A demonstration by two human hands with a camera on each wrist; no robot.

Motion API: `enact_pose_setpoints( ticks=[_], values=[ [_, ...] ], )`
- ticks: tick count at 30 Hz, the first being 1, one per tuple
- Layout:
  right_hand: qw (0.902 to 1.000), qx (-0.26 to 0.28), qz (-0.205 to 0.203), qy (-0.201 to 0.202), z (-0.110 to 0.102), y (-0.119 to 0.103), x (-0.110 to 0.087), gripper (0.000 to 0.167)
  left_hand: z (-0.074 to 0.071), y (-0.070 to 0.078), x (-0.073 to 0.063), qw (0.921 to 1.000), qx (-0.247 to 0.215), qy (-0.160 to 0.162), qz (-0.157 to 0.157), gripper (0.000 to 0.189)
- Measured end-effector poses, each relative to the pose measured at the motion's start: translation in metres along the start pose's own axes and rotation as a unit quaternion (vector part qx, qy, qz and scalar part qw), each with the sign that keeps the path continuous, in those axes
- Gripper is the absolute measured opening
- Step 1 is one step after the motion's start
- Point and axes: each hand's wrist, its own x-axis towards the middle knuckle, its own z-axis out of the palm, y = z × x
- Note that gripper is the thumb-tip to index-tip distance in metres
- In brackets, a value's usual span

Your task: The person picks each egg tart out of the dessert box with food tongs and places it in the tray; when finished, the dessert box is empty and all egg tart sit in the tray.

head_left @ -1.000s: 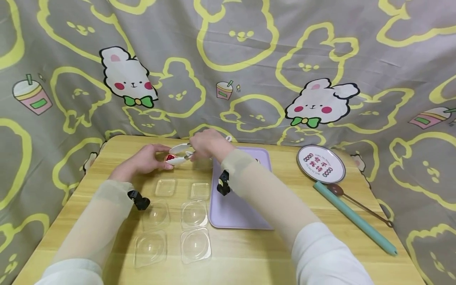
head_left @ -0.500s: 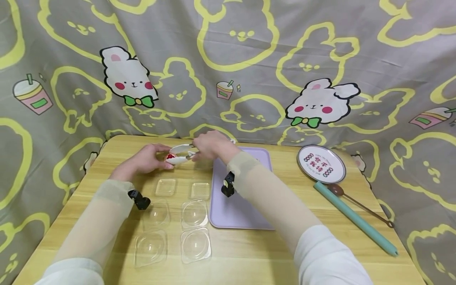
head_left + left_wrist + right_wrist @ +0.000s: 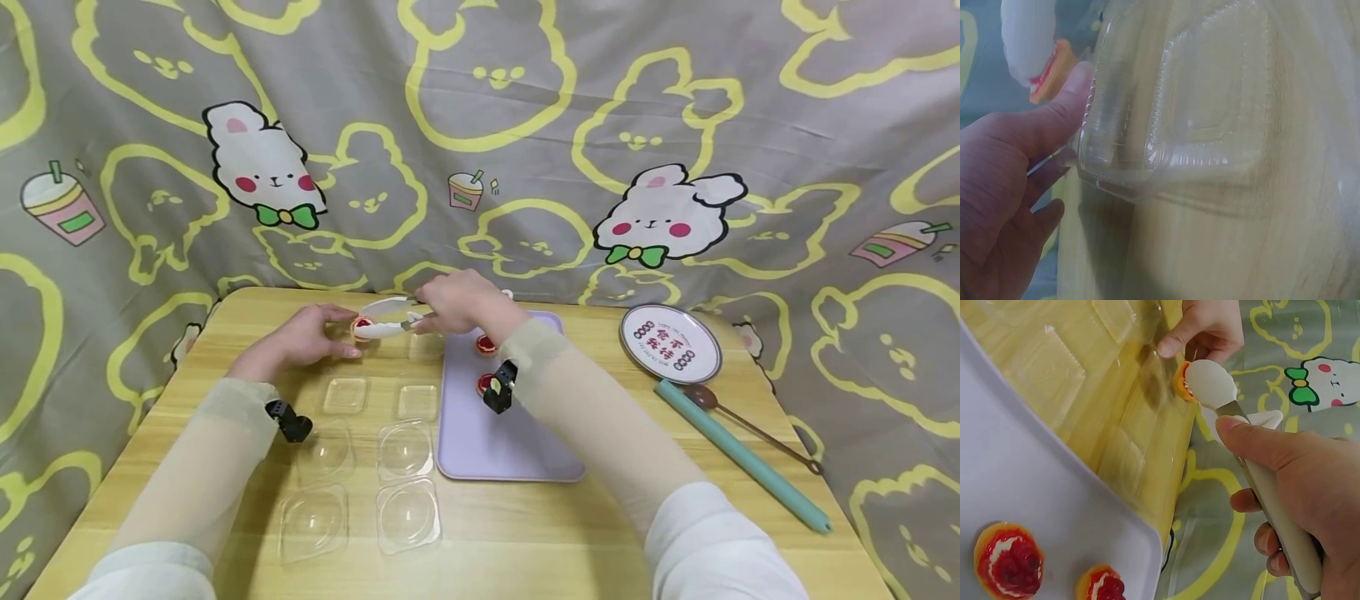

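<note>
My left hand (image 3: 303, 333) is at the back left of the table. In the left wrist view, its thumb and fingers pinch the edge of a clear plastic container (image 3: 1125, 169). A small red-topped fruit tart (image 3: 362, 327) sits beside that hand's fingers; whether it rests inside the container is unclear. My right hand (image 3: 461, 302) grips white-tipped tongs (image 3: 380, 330). Their tips are spread apart at the tart, one overlapping it in view. On the lilac tray (image 3: 510, 454) lie two more tarts, the nearer (image 3: 1011, 561) and the farther (image 3: 1105, 585), partly cut off in the right wrist view.
Several clear plastic containers (image 3: 406, 452) stand in rows left of the tray. To the right are a round plate (image 3: 670, 343), a teal stick (image 3: 742, 457) and a brown long-handled spoon (image 3: 757, 429). A patterned curtain (image 3: 525, 125) hangs behind the table.
My right hand has drawn a little to the right with the tongs, and more of the tart shows. Two tarts on the tray have come into sight. My left hand stays nearly still.
</note>
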Motion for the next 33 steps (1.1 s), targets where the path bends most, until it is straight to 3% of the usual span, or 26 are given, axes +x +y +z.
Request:
enact_pose_setpoints(
  ticks=[8, 14, 24, 33],
  values=[
    [0.9998, 0.009, -0.009, 0.017, -0.002, 0.006, -0.017, 0.067, 0.001, -0.001, -0.001, 1.0000, -0.005, -0.001, -0.007, 0.082],
    [0.9996, 0.009, -0.011, 0.026, -0.009, 0.012, -0.042, 0.069, 0.001, -0.001, -0.001, 0.9999, -0.001, -0.008, -0.010, 0.082],
    [0.9989, -0.006, -0.010, 0.046, -0.018, 0.029, -0.103, 0.065, -0.001, 0.002, -0.003, 0.9998, 0.003, -0.014, -0.012, 0.081],
    [0.9975, -0.011, 0.006, 0.069, -0.013, 0.052, -0.165, 0.072, -0.001, 0.004, -0.005, 0.9995, -0.010, -0.019, -0.022, 0.081]
  ],
)
